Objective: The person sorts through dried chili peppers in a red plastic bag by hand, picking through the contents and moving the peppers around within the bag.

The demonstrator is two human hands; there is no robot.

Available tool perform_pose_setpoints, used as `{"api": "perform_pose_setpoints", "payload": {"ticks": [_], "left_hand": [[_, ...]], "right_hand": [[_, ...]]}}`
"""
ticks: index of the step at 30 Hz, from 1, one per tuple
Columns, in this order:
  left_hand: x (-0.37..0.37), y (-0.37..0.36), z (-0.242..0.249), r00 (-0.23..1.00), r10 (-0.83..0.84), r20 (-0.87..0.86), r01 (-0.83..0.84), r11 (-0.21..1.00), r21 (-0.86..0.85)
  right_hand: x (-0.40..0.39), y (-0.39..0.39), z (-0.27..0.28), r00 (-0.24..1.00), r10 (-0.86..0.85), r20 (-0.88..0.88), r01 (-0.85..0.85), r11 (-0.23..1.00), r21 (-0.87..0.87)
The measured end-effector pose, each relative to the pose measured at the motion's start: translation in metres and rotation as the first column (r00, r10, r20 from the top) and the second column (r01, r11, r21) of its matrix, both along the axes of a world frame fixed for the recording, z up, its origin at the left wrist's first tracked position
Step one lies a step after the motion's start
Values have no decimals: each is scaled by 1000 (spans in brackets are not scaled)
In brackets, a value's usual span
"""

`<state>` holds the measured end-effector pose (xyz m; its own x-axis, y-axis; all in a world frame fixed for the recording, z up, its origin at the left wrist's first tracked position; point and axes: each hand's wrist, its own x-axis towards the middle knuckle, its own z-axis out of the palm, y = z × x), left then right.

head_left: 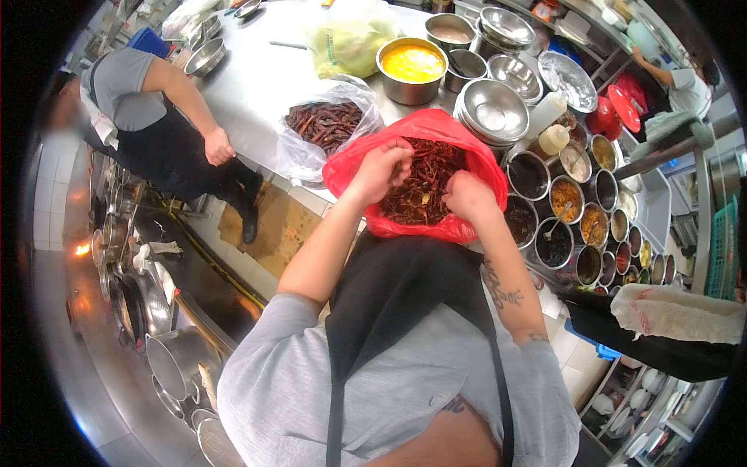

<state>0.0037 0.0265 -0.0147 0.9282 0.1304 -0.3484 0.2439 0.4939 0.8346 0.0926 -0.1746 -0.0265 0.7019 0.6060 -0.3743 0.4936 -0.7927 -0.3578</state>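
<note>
A red plastic bag (345, 169) stands open on the table edge in front of me, filled with dried red chilies (428, 175). My left hand (385, 170) is over the left side of the bag, its fingers curled together near the chilies. On the right side my right hand (469, 196) reaches inside the rim with bent fingers against the chilies. What either hand pinches is too small or hidden to make out. Just left of the red bag, a clear plastic bag (292, 156) holds longer, darker dried chilies (325, 124).
Beyond the bags stand a pot of yellow liquid (412, 64) and a bag of pale green vegetables (352, 39). Stacked steel bowls (493, 109) and several seasoning tins (566, 198) fill the right. A co-worker (148, 101) stands at left by the stoves; another person (685, 89) is far right.
</note>
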Motion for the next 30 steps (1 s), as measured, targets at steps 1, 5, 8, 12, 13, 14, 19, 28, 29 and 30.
{"api": "perform_pose_setpoints", "payload": {"ticks": [1, 5, 8, 12, 13, 14, 19, 28, 29, 30], "left_hand": [[1, 4, -13, 998, -28, 49, 24, 995, 96], [-10, -20, 28, 963, -271, 10, 149, 561, 815], [-7, -29, 18, 933, -341, 116, 37, 411, 911], [-2, -24, 2, 889, -393, 235, -119, 297, 948], [-4, -24, 3, 891, -390, 233, -107, 319, 942], [-7, -23, 4, 894, -385, 229, -93, 341, 936], [-8, -22, 5, 950, -217, 226, -22, 674, 738], [-4, -4, -22, 990, -94, 102, 96, 995, -23], [-6, -1, -23, 991, -84, 104, 98, 985, -140], [-7, 1, -25, 993, -84, 85, 93, 989, -118]], "right_hand": [[-1, 0, 8, 1000, -3, 9, 3, 1000, 20], [-3, 0, 53, 1000, -25, -1, 25, 989, 143], [0, 1, 44, 1000, -16, 22, 9, 955, 296], [5, 0, 41, 999, 26, -48, -2, 892, 452], [5, 1, 41, 998, 38, -46, -12, 879, 477], [7, 2, 41, 994, 39, -105, 21, 854, 520], [14, 0, 3, 797, 157, -584, 382, 618, 688], [13, -8, -30, 950, -271, -157, 312, 773, 552], [13, -11, -35, 962, -252, -104, 271, 846, 459], [13, -13, -41, 972, -229, -54, 233, 905, 356]]}}
